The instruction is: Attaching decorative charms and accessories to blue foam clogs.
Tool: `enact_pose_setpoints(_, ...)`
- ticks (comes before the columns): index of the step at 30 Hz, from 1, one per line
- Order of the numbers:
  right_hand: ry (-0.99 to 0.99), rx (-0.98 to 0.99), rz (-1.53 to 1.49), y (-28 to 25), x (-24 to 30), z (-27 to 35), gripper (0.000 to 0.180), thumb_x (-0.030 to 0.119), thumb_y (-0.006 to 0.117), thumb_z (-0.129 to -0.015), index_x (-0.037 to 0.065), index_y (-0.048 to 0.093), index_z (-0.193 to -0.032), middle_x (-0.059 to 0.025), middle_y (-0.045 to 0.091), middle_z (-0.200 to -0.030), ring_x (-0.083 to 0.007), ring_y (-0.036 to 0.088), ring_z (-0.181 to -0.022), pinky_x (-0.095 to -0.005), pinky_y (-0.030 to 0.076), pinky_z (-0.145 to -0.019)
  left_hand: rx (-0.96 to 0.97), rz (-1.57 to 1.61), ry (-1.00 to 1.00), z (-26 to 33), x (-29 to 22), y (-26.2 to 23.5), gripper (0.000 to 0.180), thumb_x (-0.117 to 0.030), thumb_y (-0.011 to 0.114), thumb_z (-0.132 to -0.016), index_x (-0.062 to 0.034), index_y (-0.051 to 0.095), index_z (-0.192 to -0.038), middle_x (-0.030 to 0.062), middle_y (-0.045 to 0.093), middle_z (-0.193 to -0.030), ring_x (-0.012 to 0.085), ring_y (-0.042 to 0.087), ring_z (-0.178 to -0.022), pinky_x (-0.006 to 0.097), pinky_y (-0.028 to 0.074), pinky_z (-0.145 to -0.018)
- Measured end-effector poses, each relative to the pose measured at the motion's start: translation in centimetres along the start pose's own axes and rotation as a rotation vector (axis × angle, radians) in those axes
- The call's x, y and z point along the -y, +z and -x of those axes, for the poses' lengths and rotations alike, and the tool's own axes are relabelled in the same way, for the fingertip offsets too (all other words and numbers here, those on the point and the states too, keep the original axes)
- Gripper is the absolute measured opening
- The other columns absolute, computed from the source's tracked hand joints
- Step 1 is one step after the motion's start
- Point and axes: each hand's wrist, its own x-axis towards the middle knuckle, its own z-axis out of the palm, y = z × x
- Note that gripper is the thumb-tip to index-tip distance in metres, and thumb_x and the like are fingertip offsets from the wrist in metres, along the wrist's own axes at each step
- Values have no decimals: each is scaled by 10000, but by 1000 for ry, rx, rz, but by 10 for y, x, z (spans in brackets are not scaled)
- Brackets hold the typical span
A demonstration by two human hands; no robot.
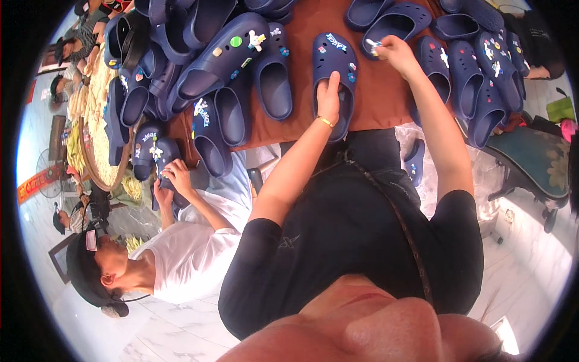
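Note:
A navy clog (pixel 329 55) lies toe away from me on the brown-covered table, with several charms on its upper. My left hand (pixel 329 99) grips it at the opening, thumb resting on top and the other fingers mostly hidden inside or behind it. Off to the right, my right hand (pixel 397 54) pinches a small white charm (pixel 375 47) with coloured bits, apart from the held shoe. Just behind that charm sits another navy clog (pixel 401 23). Whether the two touch, I cannot tell.
Many navy clogs (pixel 229 54) crowd the table's left side, more clogs (pixel 467 69) its right. A co-worker (pixel 196 247) in white, at my left, handles a charmed clog (pixel 166 154). A dark-framed chair (pixel 531 154) stands at right; one clog (pixel 414 161) is below the brown cloth (pixel 377 90).

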Motion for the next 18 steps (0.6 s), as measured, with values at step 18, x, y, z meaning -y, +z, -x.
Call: enact_pose_setpoints(18, 265, 595, 832, 115, 111, -35, 333, 323, 702, -710, 2, 633, -763, -100, 605, -681, -188, 580, -554, -312, 475, -481, 69, -406, 268, 7, 18, -6, 323, -274, 583, -852, 18, 474, -935, 72, 561, -839, 135, 522, -766, 275, 431, -708)
